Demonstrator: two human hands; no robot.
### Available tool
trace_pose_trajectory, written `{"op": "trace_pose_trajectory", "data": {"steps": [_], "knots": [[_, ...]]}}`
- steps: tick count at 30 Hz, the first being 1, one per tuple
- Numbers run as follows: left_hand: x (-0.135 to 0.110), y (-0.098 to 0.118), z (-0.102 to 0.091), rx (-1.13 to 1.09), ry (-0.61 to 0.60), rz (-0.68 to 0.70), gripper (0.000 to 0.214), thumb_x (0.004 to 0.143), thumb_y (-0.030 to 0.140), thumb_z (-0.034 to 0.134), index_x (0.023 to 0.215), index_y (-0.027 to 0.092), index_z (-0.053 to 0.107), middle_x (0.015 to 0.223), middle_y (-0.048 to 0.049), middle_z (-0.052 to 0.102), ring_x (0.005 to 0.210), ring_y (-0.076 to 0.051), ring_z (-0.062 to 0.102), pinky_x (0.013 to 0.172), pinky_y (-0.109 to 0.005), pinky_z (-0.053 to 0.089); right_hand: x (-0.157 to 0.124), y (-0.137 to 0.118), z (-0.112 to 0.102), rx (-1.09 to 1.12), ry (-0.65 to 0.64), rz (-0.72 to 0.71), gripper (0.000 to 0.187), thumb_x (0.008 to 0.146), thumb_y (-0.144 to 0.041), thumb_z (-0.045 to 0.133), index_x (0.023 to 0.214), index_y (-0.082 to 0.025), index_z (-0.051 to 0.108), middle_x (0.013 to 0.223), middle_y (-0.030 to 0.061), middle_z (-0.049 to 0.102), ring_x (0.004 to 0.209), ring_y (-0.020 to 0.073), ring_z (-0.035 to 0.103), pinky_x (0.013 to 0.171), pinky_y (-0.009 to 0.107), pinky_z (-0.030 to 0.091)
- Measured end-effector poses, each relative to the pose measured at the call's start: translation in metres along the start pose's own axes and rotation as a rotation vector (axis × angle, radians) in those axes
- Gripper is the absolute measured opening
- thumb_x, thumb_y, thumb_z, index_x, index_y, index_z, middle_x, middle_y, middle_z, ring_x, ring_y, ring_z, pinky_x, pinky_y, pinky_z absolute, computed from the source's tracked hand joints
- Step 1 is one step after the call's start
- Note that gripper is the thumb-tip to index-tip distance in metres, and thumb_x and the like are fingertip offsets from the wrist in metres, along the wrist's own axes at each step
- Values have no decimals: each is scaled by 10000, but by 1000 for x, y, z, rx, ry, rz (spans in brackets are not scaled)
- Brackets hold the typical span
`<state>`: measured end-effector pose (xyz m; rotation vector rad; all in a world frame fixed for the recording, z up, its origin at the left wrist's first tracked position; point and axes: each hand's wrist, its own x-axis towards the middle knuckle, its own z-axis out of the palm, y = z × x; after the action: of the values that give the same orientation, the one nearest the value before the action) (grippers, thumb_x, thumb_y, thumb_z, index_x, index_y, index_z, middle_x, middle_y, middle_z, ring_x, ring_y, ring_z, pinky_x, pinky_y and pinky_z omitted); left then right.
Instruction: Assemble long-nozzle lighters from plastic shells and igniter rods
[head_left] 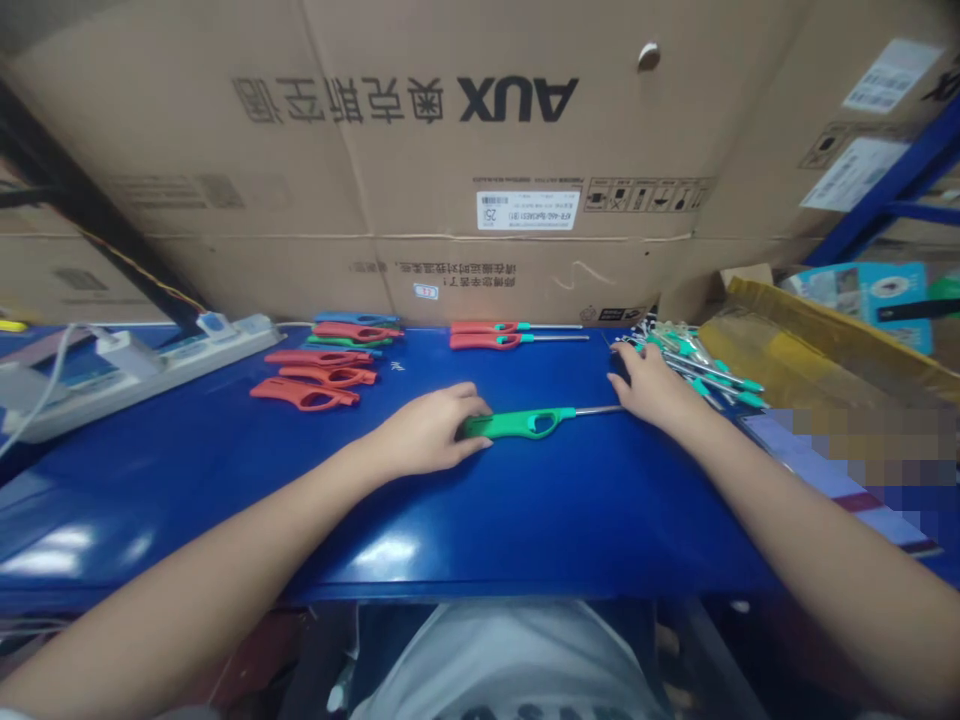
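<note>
holding green lighter point(506, 426) in left hand point(429, 430), with parted right hand point(654, 386) near rods point(729, 378) beyond lighter's tip; could scatter rods by brushing.

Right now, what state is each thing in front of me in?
Green lighter: rod fitted, rear in left hand
Two red lighters: lying flat, rods fitted
Handles: lying grouped, no rods showing
Loose rods: heaped by the right hand
Power strip: plugs inserted
Cardboard: standing upright
</note>
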<state>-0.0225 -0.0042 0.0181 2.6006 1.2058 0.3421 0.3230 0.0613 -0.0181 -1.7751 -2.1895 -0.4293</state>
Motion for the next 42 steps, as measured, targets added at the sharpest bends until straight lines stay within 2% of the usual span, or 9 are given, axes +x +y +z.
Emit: {"op": "trace_pose_trajectory", "data": {"steps": [4,7,11,13,17,20,23,32,42], "knots": [[-2,8,6,32,17,-30,247,915,276,656,1132,160,677,1036,-82,623,860,-211,648,767,-327,540,7,3,-1,115,100,-14,334,874,-197,497,1142,-141,690,915,149,646,725,278,661,731,434,551],[-4,12,12,7,42,-32,264,919,265,637,1157,154,668,1045,-94,610,885,-221,642,804,-346,552,11,-16,-31,276,277,-77,265,908,-217,478,1027,-184,713,930,146,699,923,322,677,859,468,543],[-7,16,19,-54,66,12,338,934,244,603,1251,134,643,1111,-122,599,1008,-249,622,930,-386,545,19,-62,-68,542,387,-92,179,914,-257,543,982,-218,703,1005,118,739,940,292,687,875,440,530],[-8,18,22,-75,75,37,373,937,234,587,1289,117,627,1131,-133,596,1058,-263,607,987,-409,528,26,-89,-71,754,309,-80,147,888,-311,598,941,-212,693,919,83,738,819,250,686,769,394,541],[-7,20,24,-112,87,68,392,931,230,580,1300,106,621,1115,-137,600,1053,-264,609,986,-411,534,44,-145,-51,1170,-16,-37,250,818,-435,689,899,-201,663,825,38,714,574,162,602,564,323,502],[-6,19,26,-150,97,79,356,921,235,590,1252,117,647,1093,-134,612,1029,-259,629,972,-407,548,56,-179,-33,1327,-117,5,280,776,-441,730,882,-192,658,744,16,679,529,146,575,537,311,483],[-5,17,27,-200,104,75,333,905,230,605,1214,118,664,1130,-142,628,1043,-259,644,982,-403,553,65,-200,-20,1354,-128,32,243,797,-422,698,867,-193,658,651,-16,618,525,148,560,530,301,465],[-5,17,29,-269,125,89,355,872,212,642,1217,127,662,1201,-133,633,1090,-246,652,1004,-372,546,72,-210,3,1333,-70,7,140,772,-325,687,807,-191,673,776,19,705,742,173,642,709,304,524],[-3,14,31,-286,109,90,384,875,257,657,1227,106,684,1096,-118,634,969,-225,659,913,-357,569,67,-198,-1,1359,-39,42,265,772,-445,668,839,-189,684,736,9,666,589,145,559,569,290,473]]}}
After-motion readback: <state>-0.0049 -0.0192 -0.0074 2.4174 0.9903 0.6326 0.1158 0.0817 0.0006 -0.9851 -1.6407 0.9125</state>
